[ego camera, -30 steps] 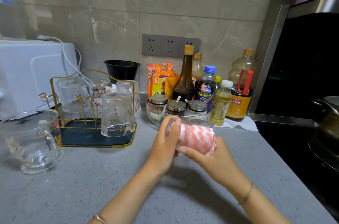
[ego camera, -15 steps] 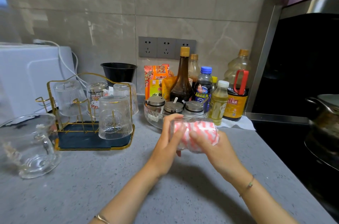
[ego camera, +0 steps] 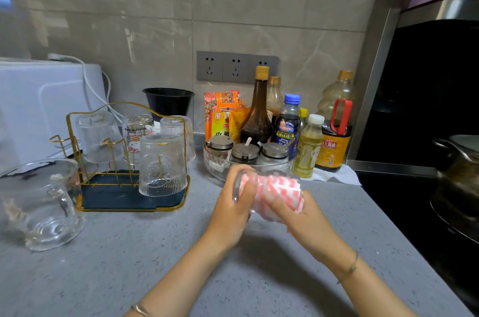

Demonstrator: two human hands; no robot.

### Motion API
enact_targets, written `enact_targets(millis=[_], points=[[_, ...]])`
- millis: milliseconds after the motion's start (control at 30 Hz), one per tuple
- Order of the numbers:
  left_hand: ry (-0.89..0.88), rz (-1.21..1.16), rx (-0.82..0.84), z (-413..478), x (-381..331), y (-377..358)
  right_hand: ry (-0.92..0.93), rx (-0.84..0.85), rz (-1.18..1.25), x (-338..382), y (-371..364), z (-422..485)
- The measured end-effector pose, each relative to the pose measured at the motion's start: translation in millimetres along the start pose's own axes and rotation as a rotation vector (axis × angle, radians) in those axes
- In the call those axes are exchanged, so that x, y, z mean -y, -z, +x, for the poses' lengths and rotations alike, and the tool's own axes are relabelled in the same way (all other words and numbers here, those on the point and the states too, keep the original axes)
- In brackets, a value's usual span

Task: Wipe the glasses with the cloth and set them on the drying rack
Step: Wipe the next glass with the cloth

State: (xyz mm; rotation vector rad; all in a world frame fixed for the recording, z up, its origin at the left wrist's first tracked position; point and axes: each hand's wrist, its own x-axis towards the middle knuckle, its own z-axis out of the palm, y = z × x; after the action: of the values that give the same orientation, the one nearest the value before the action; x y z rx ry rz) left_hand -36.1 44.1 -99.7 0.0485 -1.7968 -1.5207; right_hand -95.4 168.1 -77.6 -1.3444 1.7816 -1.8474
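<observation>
Partly, left hand point(ego camera: 231, 213) and right hand point(ego camera: 302, 220) hide the blurred glass point(ego camera: 278, 179).

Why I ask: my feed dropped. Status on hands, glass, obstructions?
Left hand grips glass left end, right hand its cloth end. Glass sideways above counter, cloth stuffed inside. Rack holds four upturned glasses; nothing blocks the way.

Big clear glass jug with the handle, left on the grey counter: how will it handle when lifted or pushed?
The clear glass jug looks thick-walled, so probably heavy and rigid. Bare smooth glass is likely slippery; its handle seems the safer grip. Wide base on the grey counter suggests it slides rather than tips.
</observation>
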Motion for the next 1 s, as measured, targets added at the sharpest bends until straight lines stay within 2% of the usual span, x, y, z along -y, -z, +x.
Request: enact_targets(millis=[167, 267, 400, 533, 600, 767, 900, 1000], points=[[-0.189, 0.145, 0.132, -4, -2, 4, -0.208, -0.101, 0.182, -2, 9, 5], [-0.168, 0.180, 0.167, -5, -1, 4, -0.267, -0.169, 0.248, 1, 11, 8], [0.066, -0.011, 0.210, -6, -13, 3, -0.254, -0.175, 0.252, 6, 17, 11], [0.688, -0.334, 0.396, 3, -22, 14, -0.260, -0.112, 0.208, 5, 20, 11], [0.835, -0.367, 0.461, 5, -24, 20, -0.249, -0.077, 0.182, 5, 17, 9], [0.873, -0.303, 0.509, 4, -27, 24, -0.201, -0.133, 0.120, 2, 13, 8], [0.837, -0.305, 0.466, 5, -27, 24, -0.253, -0.271, 0.061, -2, 16, 11], [0.842, -0.310, 0.439, 5, -24, 25, -0.329, -0.346, 0.145, -6, 18, 14]])
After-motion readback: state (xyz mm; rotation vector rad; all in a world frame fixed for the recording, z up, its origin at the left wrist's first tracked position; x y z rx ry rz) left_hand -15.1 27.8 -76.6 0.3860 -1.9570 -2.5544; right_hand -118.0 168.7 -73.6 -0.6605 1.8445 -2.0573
